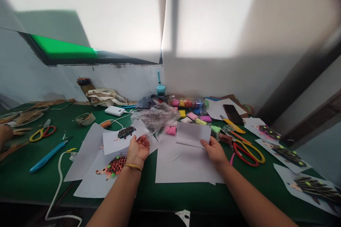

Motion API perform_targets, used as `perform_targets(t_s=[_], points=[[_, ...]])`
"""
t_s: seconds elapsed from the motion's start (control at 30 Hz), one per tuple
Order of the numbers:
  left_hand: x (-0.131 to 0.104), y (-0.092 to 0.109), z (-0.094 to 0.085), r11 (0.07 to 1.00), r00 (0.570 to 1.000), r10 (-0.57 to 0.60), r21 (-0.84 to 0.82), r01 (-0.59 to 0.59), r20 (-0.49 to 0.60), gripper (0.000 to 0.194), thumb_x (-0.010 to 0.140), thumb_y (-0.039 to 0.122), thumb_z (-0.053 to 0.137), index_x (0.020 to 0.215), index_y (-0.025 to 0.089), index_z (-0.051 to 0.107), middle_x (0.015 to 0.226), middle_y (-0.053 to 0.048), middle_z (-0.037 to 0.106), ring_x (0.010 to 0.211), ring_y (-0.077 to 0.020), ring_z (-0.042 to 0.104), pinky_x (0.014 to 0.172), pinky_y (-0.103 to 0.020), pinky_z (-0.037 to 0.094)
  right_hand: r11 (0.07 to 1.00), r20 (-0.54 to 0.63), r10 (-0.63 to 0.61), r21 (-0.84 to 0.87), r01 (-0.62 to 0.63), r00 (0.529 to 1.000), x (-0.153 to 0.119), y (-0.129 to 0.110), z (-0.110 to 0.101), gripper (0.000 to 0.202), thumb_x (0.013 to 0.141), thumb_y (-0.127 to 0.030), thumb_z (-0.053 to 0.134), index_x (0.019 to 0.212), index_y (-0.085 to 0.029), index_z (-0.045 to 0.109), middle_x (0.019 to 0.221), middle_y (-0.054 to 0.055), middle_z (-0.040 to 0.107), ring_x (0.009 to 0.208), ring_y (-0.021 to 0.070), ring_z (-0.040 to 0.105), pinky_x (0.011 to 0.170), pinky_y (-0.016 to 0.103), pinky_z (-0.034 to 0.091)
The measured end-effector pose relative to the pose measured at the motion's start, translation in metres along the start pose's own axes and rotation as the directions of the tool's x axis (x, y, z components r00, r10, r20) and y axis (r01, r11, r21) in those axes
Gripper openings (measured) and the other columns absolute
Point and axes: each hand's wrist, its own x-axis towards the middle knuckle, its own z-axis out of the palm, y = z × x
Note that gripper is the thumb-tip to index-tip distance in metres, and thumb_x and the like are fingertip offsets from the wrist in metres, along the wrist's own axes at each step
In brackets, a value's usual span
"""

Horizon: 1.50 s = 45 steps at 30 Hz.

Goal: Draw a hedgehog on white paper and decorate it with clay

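My left hand [139,148], palm up with curled fingers, pinches the right edge of a small white sheet with a dark spiky hedgehog picture [126,132]. Beneath it lies a larger sheet with a red hedgehog [117,165], partly covered by my wrist. My right hand [215,150] grips a small blank piece of paper [192,134] by its lower right corner, thumb on top. That piece is above a larger white sheet [170,170], which lies flat on the green table. A thin dark line shows on the large sheet.
Red-and-yellow scissors [246,153] lie right of my right hand; a phone [233,113] is behind. Hedgehog sheets [285,153] line the right. Clay packets [192,116] and a plastic bag [157,116] sit at the back. A blue cutter [49,156], a cable [59,175] and another person's hand [5,133] are left.
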Motion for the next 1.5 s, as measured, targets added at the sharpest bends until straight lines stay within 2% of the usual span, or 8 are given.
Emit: perform_targets(t_s=[0.13,0.37,0.57,0.8,1.03,1.27,1.4,1.5], points=[[0.012,0.016,0.016,0.998,0.998,0.049,0.036,-0.05,0.026,0.021,0.091,0.016,0.038,0.078,0.016,0.054,0.051,0.008,0.037,0.032,-0.0042,0.037,0.032,-0.012,0.029,1.0,-0.017,0.011,-0.018,-0.011,1.0,-0.002,-0.002,0.001,0.048,0.071,-0.054,0.073,0.107,-0.022,0.067,0.103,0.008,0.074,0.099,0.0318,0.066,0.087,0.042,0.051],[0.019,0.035,0.025,0.964,0.978,0.204,0.164,-0.21,0.053,0.016,0.084,0.017,0.044,0.073,0.015,0.056,0.05,0.007,0.039,0.032,-0.0041,0.036,0.031,-0.012,0.026,0.997,-0.009,-0.005,-0.072,0.005,1.0,-0.002,-0.002,-0.001,0.046,0.073,-0.054,0.071,0.105,-0.021,0.068,0.1,0.008,0.075,0.098,0.0327,0.066,0.086,0.042,0.051],[0.016,0.018,0.017,0.935,0.968,0.245,0.251,-0.251,0.055,0.014,0.083,0.019,0.049,0.074,0.015,0.057,0.052,0.007,0.042,0.033,-0.0032,0.038,0.032,-0.011,0.027,0.998,0.021,-0.013,-0.067,0.014,1.0,0.001,0.007,-0.004,0.046,0.075,-0.052,0.07,0.109,-0.021,0.066,0.108,0.008,0.073,0.103,0.0326,0.065,0.092,0.044,0.048],[0.013,-0.011,0.019,0.942,0.969,0.247,0.229,-0.246,0.026,0.015,0.087,0.025,0.049,0.078,0.015,0.056,0.054,0.007,0.044,0.034,-0.0035,0.04,0.034,-0.012,0.03,0.998,0.031,-0.03,-0.046,0.031,0.999,-0.002,0.003,-0.003,0.045,0.074,-0.049,0.071,0.109,-0.021,0.066,0.108,0.008,0.073,0.106,0.0329,0.064,0.095,0.045,0.047],[0.003,0.007,0.006,0.941,0.958,0.286,0.178,-0.287,0.032,0.022,0.093,0.024,0.041,0.078,0.016,0.055,0.053,0.008,0.04,0.034,-0.004,0.037,0.033,-0.013,0.028,0.996,0.005,-0.038,-0.079,0.038,0.999,-0.002,0.001,-0.002,0.046,0.072,-0.052,0.071,0.106,-0.021,0.067,0.103,0.009,0.074,0.1,0.0333,0.066,0.091,0.045,0.05],[-0.015,0.031,0.004,0.955,0.964,0.254,0.136,-0.263,0.081,0.023,0.093,0.023,0.041,0.074,0.016,0.052,0.052,0.008,0.036,0.032,-0.0041,0.031,0.03,-0.015,0.023,0.987,0.006,-0.016,-0.161,0.017,1.0,-0.005,-0.009,-0.001,0.052,0.072,-0.057,0.068,0.107,-0.018,0.067,0.102,0.009,0.074,0.1,0.0323,0.066,0.086,0.041,0.052],[-0.02,0.031,0.002,0.965,0.97,0.226,0.113,-0.235,0.091,0.027,0.096,0.026,0.038,0.075,0.016,0.052,0.052,0.008,0.035,0.032,-0.0043,0.031,0.031,-0.015,0.023,0.985,0.013,-0.028,-0.169,0.03,1.0,-0.004,-0.011,0.0,0.052,0.07,-0.058,0.068,0.104,-0.019,0.067,0.1,0.01,0.075,0.097,0.0323,0.067,0.084,0.04,0.052],[-0.023,0.02,0.001,0.971,0.973,0.213,0.095,-0.221,0.088,0.027,0.097,0.029,0.037,0.077,0.017,0.051,0.052,0.008,0.035,0.033,-0.0042,0.032,0.032,-0.014,0.024,0.988,0.027,-0.021,-0.151,0.025,0.999,-0.003,-0.008,-0.001,0.052,0.07,-0.057,0.069,0.105,-0.019,0.066,0.1,0.009,0.075,0.095,0.0314,0.067,0.083,0.04,0.052]])
